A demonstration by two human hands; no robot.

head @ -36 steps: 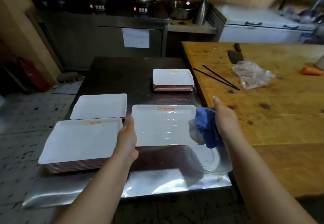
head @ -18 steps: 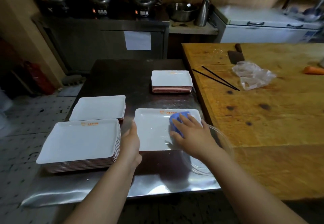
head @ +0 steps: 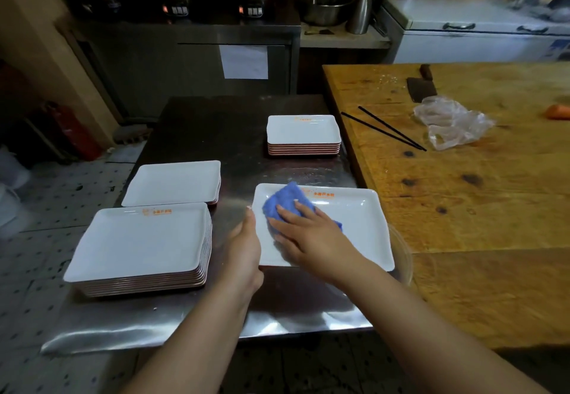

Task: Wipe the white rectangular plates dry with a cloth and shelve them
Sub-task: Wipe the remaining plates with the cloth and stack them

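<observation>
**Cloth pressed flat on a held plate**

A white rectangular plate (head: pixel 348 233) is held above the near right part of the steel table (head: pixel 197 326). The left hand (head: pixel 243 248) grips the plate's left edge, thumb on top along the rim and the other fingers hidden beneath. The right hand (head: pixel 305 233) lies flat on a blue cloth (head: pixel 287 202), fingers straight and spread, pressing it onto the plate's far left area, just left of the orange print.

Left of the held plate, near the table's near left edge, sits a tall stack of plates (head: pixel 138 245) (its top one carries the same orange print). Just beyond it lies a lower stack (head: pixel 175 182), and a third stack (head: pixel 303 133) stands at the far right, close to the wooden table (head: pixel 481 208). On that wood lie a pair of black chopsticks (head: pixel 385 130), a crumpled clear plastic bag (head: pixel 450 122) and a cleaver (head: pixel 421 87).
</observation>
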